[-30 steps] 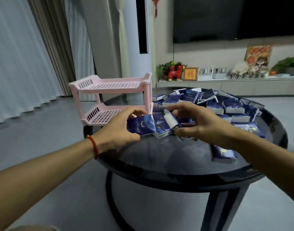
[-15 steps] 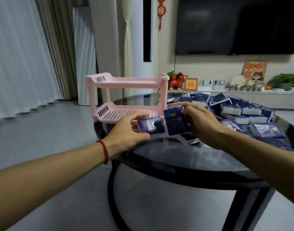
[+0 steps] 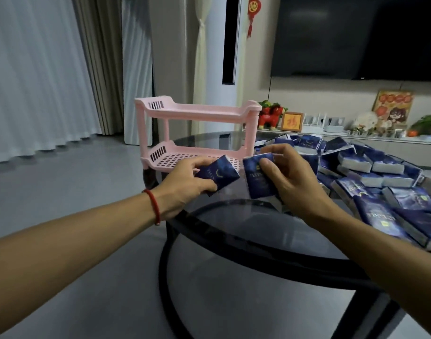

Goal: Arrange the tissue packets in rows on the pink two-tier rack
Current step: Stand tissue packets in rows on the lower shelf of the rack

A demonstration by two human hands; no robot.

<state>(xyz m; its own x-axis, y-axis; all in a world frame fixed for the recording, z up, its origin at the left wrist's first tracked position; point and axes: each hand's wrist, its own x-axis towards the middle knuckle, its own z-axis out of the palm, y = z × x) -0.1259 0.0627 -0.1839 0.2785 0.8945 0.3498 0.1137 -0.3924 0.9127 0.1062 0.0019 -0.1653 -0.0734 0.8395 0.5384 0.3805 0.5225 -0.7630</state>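
A pink two-tier rack (image 3: 197, 113) stands on the far left part of a round dark glass table (image 3: 246, 223); both its shelves hold nothing. My left hand (image 3: 185, 184) grips a dark blue tissue packet (image 3: 218, 176) just in front of the lower shelf. My right hand (image 3: 290, 177) holds a second blue packet (image 3: 257, 178) upright beside it, thumb on its face. The two packets sit close together, slightly above the tabletop.
A pile of several blue tissue packets (image 3: 371, 177) covers the right side of the table. Behind are a TV (image 3: 356, 35), a low cabinet with ornaments (image 3: 332, 128), curtains at the left and grey floor (image 3: 62, 192) around the table.
Both hands have lifted their packets off the table and carried them left, closer to the rack's lower shelf. The camera has tilted up and shifted left.
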